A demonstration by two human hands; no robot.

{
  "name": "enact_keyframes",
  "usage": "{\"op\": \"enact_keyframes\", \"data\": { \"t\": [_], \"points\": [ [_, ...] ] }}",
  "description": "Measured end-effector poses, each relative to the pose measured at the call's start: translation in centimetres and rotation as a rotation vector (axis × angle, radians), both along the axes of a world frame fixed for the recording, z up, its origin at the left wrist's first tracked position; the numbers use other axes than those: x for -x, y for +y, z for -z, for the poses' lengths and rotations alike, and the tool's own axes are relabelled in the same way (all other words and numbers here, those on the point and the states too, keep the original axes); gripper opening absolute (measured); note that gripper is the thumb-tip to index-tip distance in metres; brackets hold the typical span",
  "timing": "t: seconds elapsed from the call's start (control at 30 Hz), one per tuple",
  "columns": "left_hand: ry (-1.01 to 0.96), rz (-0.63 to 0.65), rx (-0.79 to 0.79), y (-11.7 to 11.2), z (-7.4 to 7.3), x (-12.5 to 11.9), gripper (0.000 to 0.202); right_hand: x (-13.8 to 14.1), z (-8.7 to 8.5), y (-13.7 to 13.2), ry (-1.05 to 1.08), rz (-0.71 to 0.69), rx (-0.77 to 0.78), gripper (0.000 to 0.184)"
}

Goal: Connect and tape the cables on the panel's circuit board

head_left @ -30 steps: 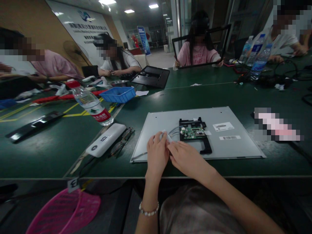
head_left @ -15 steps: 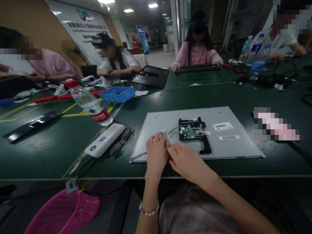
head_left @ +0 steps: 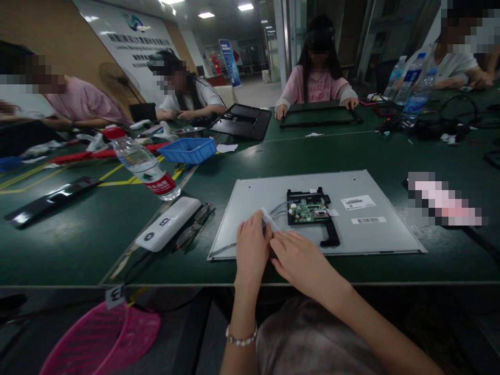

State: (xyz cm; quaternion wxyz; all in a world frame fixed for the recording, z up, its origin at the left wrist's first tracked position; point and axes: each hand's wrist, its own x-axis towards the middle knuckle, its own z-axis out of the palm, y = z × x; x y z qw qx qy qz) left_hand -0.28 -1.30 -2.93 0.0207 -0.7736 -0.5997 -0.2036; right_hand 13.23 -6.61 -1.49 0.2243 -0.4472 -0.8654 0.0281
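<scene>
A silvery-grey display panel (head_left: 375,203) lies flat on the green table, its labelled back facing up. A green circuit board (head_left: 307,212) sits in a black bracket (head_left: 333,233) on it, with thin grey cables (head_left: 278,210) running left. A whitish strip, apparently tape (head_left: 269,217), lies over the cables between my hands. My left hand (head_left: 252,252) is closed on the strip's left side, fingers bent together. My right hand (head_left: 302,260) has its fingertips pinched at the strip's lower end, almost touching the left. The fingertips are partly hidden.
Left of the panel are glasses (head_left: 195,226), a white power bank (head_left: 169,224) and a water bottle (head_left: 144,166). Farther off stand a blue tray (head_left: 189,151) and more bottles (head_left: 410,83). A pink basket (head_left: 101,338) hangs below the table edge. Co-workers sit around the table.
My left hand has shifted slightly right and its fingers have drawn down, showing more of the strip. The co-worker opposite has tilted a black frame flatter.
</scene>
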Motion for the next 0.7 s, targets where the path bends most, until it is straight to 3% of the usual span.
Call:
{"op": "enact_keyframes", "data": {
  "t": [0.47, 0.7],
  "points": [
    [-0.087, 0.013, -0.067, 0.2, -0.1, 0.1, 0.019, -0.8, -1.4, -0.8, 0.013, 0.002, 0.039, 0.01],
    [-0.193, 0.038, -0.153, -0.2, -0.6, -0.1, 0.027, -6.0, -2.8, -0.2, 0.16, 0.086, 0.106, 0.018]
  ]
}}
